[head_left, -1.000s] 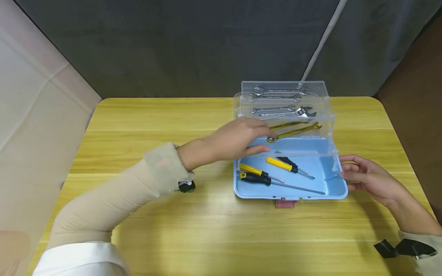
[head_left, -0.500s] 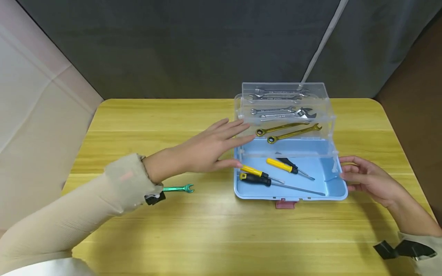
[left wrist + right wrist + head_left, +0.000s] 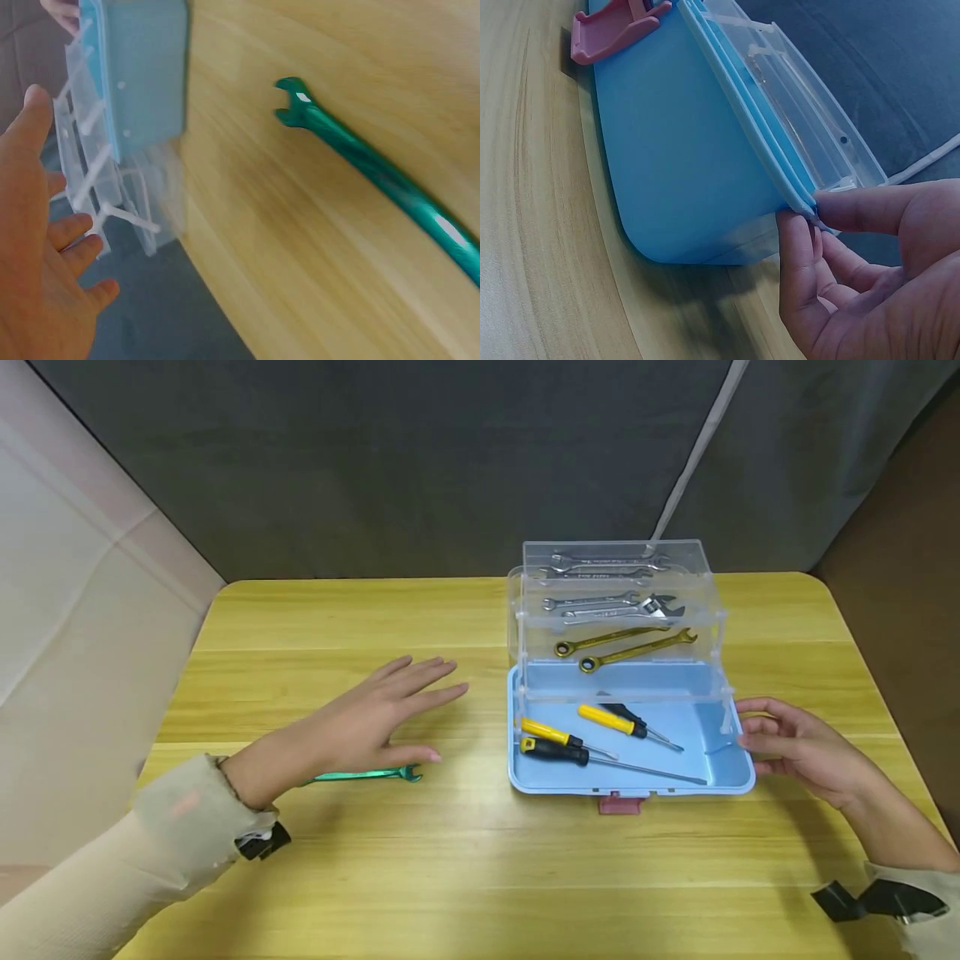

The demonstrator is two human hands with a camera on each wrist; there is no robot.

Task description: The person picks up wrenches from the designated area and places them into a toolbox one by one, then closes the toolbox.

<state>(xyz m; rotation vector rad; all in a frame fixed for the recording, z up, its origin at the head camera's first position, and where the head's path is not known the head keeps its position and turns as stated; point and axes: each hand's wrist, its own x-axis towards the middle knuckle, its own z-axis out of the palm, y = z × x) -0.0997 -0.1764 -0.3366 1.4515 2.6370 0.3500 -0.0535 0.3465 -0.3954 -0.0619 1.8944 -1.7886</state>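
Observation:
My left hand [image 3: 356, 722] hovers with fingers spread and holds nothing, left of the blue toolbox [image 3: 720, 718]. Partly covered by it in the head view is a green open-ended wrench [image 3: 408, 772], which lies on the table in the left wrist view too. My right hand [image 3: 810, 756] pinches the toolbox's right rim between thumb and fingers. In the bottom lie several screwdrivers: a long black-handled one [image 3: 555, 750], two with yellow handles, and another dark one [image 3: 618, 710]. Clear raised trays hold two gold wrenches [image 3: 637, 651], several silver wrenches [image 3: 592, 602] and an adjustable wrench [image 3: 660, 607].
The toolbox stands right of centre on the wooden table [image 3: 450, 877], its pink latch [image 3: 619, 804] hanging at the front. A dark curtain [image 3: 375, 468] rises behind the table's far edge. A pale cloth wall [image 3: 75, 610] stands at left, a brown panel [image 3: 900, 577] at right.
My left hand has moved left and toward me, from over the trays to above the green wrench, which has come into view. The right hand keeps its place at the rim.

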